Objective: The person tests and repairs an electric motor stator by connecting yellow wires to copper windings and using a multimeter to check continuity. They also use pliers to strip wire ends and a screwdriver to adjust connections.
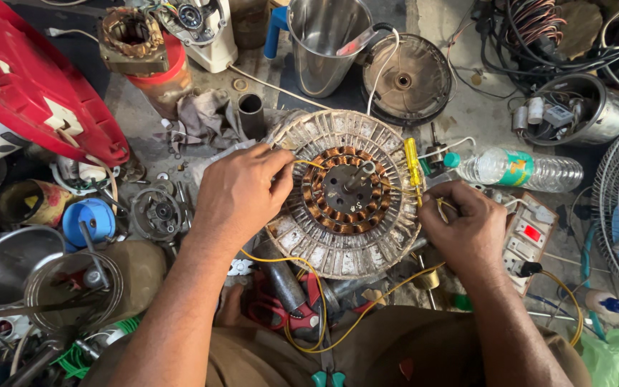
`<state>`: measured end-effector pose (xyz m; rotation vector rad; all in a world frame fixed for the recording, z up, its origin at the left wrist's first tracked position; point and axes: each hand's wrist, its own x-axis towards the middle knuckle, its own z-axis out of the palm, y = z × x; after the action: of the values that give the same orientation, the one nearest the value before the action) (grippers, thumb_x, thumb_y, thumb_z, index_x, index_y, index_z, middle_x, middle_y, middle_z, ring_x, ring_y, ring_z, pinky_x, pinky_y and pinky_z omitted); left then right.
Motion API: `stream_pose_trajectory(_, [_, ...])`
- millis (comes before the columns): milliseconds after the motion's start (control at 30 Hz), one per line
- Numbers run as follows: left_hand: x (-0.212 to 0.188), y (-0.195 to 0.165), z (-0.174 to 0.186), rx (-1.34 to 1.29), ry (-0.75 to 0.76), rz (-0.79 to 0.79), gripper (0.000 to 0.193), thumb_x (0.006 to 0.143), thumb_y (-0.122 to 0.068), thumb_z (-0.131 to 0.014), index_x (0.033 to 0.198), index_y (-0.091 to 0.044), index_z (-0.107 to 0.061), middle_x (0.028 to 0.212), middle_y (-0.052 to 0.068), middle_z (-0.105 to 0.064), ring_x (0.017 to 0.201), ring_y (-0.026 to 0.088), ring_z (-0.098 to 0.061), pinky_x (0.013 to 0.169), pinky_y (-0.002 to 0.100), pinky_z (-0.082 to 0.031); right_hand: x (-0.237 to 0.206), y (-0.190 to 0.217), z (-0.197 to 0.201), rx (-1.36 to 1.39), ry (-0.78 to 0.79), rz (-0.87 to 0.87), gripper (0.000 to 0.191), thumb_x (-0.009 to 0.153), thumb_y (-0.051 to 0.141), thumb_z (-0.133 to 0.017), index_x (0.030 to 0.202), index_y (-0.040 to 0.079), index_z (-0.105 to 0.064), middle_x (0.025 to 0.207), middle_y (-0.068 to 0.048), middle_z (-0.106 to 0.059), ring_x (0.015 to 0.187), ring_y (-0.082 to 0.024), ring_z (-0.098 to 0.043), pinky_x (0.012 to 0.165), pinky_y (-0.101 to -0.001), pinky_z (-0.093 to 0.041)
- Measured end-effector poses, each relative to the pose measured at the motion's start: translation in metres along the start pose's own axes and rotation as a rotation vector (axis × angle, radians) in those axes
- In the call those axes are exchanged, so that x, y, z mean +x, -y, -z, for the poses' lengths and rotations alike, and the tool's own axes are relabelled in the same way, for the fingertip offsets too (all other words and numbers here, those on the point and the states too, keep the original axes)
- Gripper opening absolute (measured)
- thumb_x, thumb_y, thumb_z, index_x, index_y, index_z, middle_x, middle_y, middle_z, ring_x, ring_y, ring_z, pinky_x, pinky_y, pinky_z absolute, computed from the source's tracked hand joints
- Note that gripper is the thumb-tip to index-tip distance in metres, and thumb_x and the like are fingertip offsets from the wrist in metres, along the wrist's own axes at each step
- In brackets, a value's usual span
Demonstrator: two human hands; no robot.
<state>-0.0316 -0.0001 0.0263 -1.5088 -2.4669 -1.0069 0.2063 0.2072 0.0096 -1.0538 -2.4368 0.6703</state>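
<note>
A round ceiling-fan motor with copper windings around a dark hub lies face up in front of me. My left hand rests on its left rim, its fingers pinching a thin yellow wire that runs over the windings. At the right rim my right hand is closed on a yellow-handled tester screwdriver and on yellow wire. More yellow wire loops down toward my lap.
A steel jug and a round motor cover stand behind the motor. A plastic water bottle and a switchboard lie right. A red fan blade, a stator and pots crowd the left. Pliers lie by my lap.
</note>
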Motion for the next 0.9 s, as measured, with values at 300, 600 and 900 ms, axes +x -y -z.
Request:
stream_pose_trajectory(300, [-0.0006,0.0026,0.0003,0.023,-0.016,-0.014,0.013,0.088,-0.019,-0.073,0.097,-0.01,-0.074,0.087,0.011,-0.071,0.076,0.034,-0.07,0.069,0.044,-0.057,0.0003,-0.0025,-0.0013,0.041,-0.01,0.08,0.011,0.085,0.01,-0.075,0.095,0.005,-0.075,0.085,-0.004,-0.075,0.073,-0.007,-0.068,0.068,-0.0259,-0.054])
stream_pose_trajectory(600, [-0.0016,0.0013,0.0042,0.025,0.017,0.008,0.013,0.088,-0.019,-0.073,0.098,-0.01,-0.075,0.087,0.01,-0.071,0.076,0.033,-0.071,0.068,0.043,-0.057,0.0003,0.0002,0.0005,0.048,-0.005,0.052,0.01,0.085,0.011,-0.075,0.092,0.004,-0.074,0.081,-0.004,-0.074,0.069,-0.008,-0.065,0.064,-0.0261,-0.052])
stream_pose_trajectory(900, [-0.0007,-0.0001,0.0052,0.028,0.04,0.024,0.013,0.088,-0.018,-0.073,0.098,-0.01,-0.075,0.086,0.01,-0.071,0.076,0.032,-0.071,0.068,0.044,-0.058,0.0,0.0007,-0.0015,0.073,-0.004,0.09,0.01,0.088,0.012,-0.076,0.095,0.005,-0.074,0.083,-0.004,-0.074,0.068,-0.008,-0.063,0.061,-0.0263,-0.051])
